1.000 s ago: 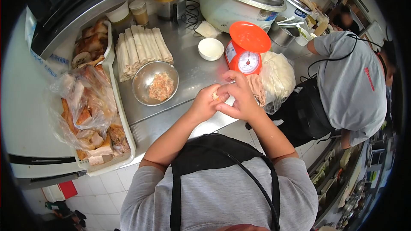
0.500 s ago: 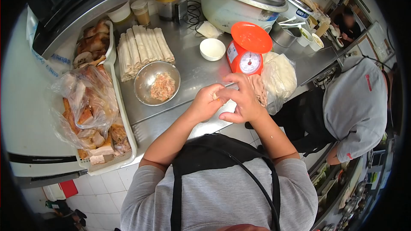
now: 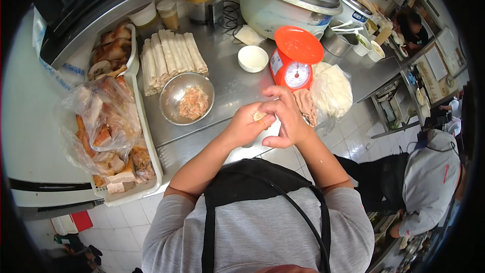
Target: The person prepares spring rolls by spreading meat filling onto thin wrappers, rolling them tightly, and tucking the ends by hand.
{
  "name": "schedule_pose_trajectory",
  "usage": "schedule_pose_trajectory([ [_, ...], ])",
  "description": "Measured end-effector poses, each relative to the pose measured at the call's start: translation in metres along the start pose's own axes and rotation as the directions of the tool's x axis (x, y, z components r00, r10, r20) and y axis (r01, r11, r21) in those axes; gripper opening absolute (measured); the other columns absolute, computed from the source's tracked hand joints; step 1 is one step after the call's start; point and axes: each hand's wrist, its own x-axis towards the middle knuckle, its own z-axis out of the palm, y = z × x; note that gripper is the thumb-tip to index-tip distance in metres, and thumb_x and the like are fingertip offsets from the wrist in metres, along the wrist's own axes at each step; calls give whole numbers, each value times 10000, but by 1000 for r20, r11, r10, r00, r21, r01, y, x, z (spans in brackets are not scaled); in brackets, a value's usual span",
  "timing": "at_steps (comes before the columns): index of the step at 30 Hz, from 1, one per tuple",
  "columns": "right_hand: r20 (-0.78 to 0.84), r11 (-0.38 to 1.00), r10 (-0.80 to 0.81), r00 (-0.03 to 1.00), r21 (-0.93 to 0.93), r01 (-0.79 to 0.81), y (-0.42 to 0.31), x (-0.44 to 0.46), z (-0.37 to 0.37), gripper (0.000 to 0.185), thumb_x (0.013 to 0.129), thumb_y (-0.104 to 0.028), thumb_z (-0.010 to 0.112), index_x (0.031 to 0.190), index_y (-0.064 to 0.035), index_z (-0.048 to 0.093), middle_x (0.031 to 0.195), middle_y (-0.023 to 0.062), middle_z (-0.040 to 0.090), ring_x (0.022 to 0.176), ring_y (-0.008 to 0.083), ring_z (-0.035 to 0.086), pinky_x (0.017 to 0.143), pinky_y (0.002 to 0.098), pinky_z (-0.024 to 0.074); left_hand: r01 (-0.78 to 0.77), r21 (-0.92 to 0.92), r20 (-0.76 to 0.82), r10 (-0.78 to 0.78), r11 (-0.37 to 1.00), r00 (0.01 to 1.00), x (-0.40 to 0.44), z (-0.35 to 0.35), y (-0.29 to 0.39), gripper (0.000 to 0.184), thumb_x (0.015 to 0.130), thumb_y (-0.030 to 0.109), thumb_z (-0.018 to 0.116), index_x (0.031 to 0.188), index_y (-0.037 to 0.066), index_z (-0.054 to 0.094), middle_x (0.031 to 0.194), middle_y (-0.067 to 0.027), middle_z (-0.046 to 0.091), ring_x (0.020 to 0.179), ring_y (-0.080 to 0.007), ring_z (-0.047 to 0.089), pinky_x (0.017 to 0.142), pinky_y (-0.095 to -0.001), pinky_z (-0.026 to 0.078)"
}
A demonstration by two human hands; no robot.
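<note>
My left hand [image 3: 247, 125] is wrapped round a small pale piece of filled dough [image 3: 259, 116], most of it hidden by the fingers. Against it rests my right hand [image 3: 287, 121], its fingers curved over the piece and its thumb held apart below. Both hands are over the front edge of the steel counter [image 3: 230, 91]. Left of them is a metal bowl [image 3: 169, 102] with minced filling [image 3: 193, 102]. Behind them stand a red scale [image 3: 297, 55] and a small white bowl [image 3: 253, 58]. A pinkish cloth [image 3: 305, 106] lies just right of my right hand.
Pale rolls [image 3: 169, 59] are stacked behind the metal bowl. On the left is a white tray [image 3: 146, 144] of meat partly under plastic. A bag of dough [image 3: 331, 91] sits right of the scale, a large lidded cooker [image 3: 283, 10] behind. A co-worker [image 3: 429, 177] bends at the right.
The pale piece shows more between my hands, which stay nearly in place with the fingers shifting. The co-worker has moved away to the lower right and bends lower.
</note>
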Motion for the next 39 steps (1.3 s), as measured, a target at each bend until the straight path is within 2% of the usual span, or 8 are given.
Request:
schedule_pose_trajectory([
  [6,182,951,-158,971,-237,199,3,3,-10,694,614,-494,694,1112,-56,490,1118,180,443,983,326,448,854,424,342,7,-61,31,-6,998,999,1,-6,-9,99,841,110,566,863,13,564,750,-39,568,684,-88,528,621,-251,446],
  [9,-124,921,165,979,373,-108,18,-18,23,726,651,-426,718,1190,-39,422,1148,148,449,1063,279,430,899,412,348,0,-268,-73,-21,963,997,4,-2,-4,162,887,180,507,878,23,549,716,-38,543,643,-94,512,592,-247,440],
  [12,116,720,319,940,616,-321,31,-47,58,664,727,-273,709,1234,-22,361,1135,115,475,1055,212,459,905,360,380,-73,-499,-248,-62,863,967,11,-5,-8,306,930,315,409,867,37,521,697,-46,519,623,-119,497,585,-258,431],
  [18,478,404,560,677,556,-727,51,-55,72,436,799,-55,606,1182,-21,400,909,32,521,773,89,537,726,240,461,-184,-639,-515,-239,747,823,18,-34,-29,374,936,423,344,866,90,499,791,-50,534,753,-177,541,707,-292,422],
  [21,562,252,601,568,541,-802,61,-32,67,395,804,-68,600,1150,-23,415,835,9,503,683,77,524,619,236,473,-305,-411,-761,-139,859,634,9,-57,-25,298,934,373,379,934,101,502,892,-33,537,846,-171,539,741,-299,411],
  [27,623,196,644,445,428,-882,122,47,84,309,807,-89,583,1070,-48,426,803,34,524,611,112,534,514,266,476,-190,-101,-936,-29,977,350,-55,-83,-18,171,892,216,486,1000,85,495,933,-1,517,840,-105,502,742,-262,387],
  [31,614,154,685,392,404,-902,162,125,121,296,781,-103,578,1037,-50,438,750,65,534,579,150,526,486,303,458,-78,-145,-925,-107,986,366,-107,-93,-33,126,883,160,481,998,112,501,905,-11,526,807,-109,508,700,-251,398],
  [39,459,401,782,420,144,-905,262,206,236,286,753,-101,577,1021,-44,497,834,71,572,695,172,576,549,351,481,52,-293,-879,-290,955,377,-157,-106,-54,200,872,185,506,1037,73,491,857,-21,555,720,-91,518,625,-233,407],
])
